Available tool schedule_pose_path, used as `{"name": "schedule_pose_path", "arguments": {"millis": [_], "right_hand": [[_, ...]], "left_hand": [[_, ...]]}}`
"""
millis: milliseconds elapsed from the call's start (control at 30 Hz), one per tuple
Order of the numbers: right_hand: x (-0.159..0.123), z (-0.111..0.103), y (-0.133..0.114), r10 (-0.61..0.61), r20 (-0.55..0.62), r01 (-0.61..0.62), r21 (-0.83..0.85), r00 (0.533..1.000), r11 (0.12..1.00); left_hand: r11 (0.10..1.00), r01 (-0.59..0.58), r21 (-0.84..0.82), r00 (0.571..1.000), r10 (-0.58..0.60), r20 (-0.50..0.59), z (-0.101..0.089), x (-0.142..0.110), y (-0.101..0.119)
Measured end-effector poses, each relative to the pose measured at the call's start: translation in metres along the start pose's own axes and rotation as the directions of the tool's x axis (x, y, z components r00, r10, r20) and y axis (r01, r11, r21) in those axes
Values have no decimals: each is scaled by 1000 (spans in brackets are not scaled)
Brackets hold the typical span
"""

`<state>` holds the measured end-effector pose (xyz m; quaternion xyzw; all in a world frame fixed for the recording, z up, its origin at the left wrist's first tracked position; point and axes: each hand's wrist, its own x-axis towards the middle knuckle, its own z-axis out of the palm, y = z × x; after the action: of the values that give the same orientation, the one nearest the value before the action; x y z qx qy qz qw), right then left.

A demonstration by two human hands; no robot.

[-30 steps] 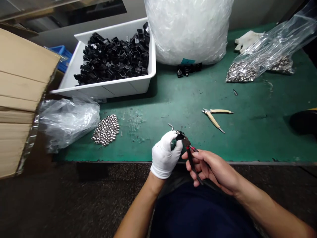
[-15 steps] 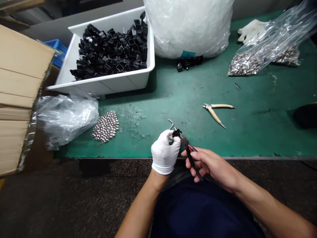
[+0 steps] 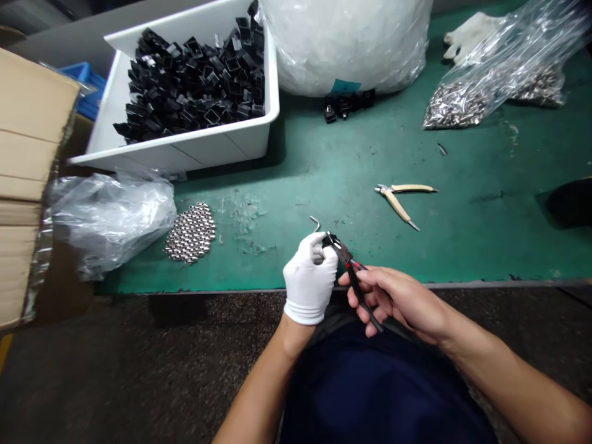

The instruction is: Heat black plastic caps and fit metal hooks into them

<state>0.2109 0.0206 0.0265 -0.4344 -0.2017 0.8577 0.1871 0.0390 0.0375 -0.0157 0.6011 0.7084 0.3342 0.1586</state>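
While gloved fingers (image 3: 312,256) hold hook (image 3: 315,224), pliers (image 3: 354,277) beside

A: Is the light good in this view?
B: It is soft and a little dim, and it seems to come from above.
A: Are there shadows or glare?
B: A dark shadow lies beside the white tub (image 3: 185,154) on the table (image 3: 462,234). The plastic bag (image 3: 111,222) shines with small glare.
A: And the sharpness?
B: The left hand (image 3: 309,280) looks sharp, without blur. At the edge, the wide lens stretches the cardboard box (image 3: 28,154).
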Motion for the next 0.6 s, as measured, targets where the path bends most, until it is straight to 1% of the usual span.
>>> {"name": "schedule_pose_path", "arguments": {"millis": [100,200,267,400,467,600], "right_hand": [[-2,-1,-4,20,28,-23,88,999,996],[-2,0,-5,33,61,-40,121,998,992],[-2,0,-4,41,66,-49,113,997,992],[0,-1,1,52,85,-64,141,995,988],[-1,-2,2,51,128,-75,188,990,979],[-3,-2,-1,51,193,-99,248,980,964]], "left_hand": [[997,30,-69,996,-25,82,-4,1,2],[983,118,-139,985,-98,140,-8,2,4],[978,164,-132,980,-147,133,-9,3,5],[969,232,-83,972,-227,63,-9,3,5],[956,271,-116,962,-265,64,-9,2,5],[910,332,-250,943,-313,113,-9,1,7]]}}
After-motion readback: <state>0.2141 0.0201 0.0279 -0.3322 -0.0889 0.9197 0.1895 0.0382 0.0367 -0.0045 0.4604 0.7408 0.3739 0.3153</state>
